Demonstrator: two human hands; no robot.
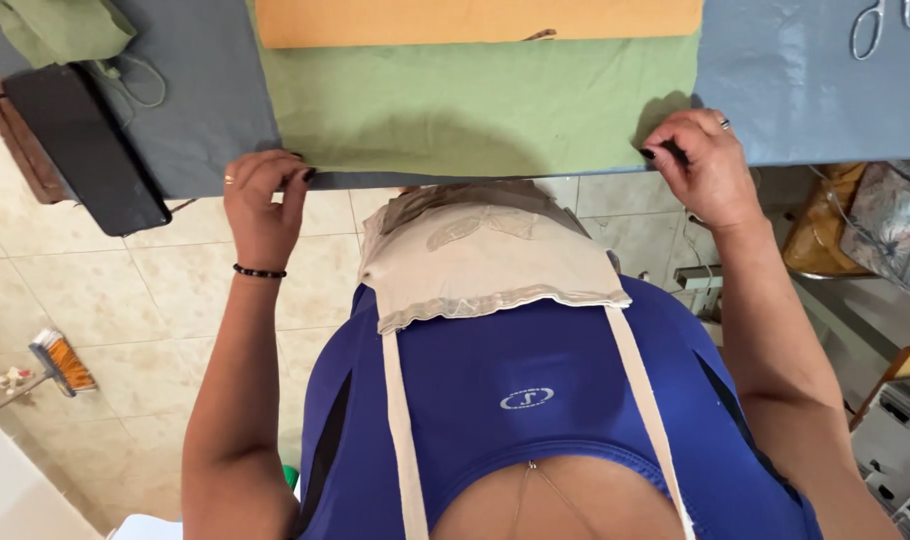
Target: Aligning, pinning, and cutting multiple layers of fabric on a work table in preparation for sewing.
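Both hands are pinching the near edge of the green cloth (475, 110), the left hand (265, 200) at its left corner and the right hand (700, 165) apparently at its right, its long axis running straight between them across the table.

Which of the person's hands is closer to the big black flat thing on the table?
Left. The left hand grips the green cloth at its near edge, just right of the black flat case. The right hand holds the cloth's opposite corner, far across the table.
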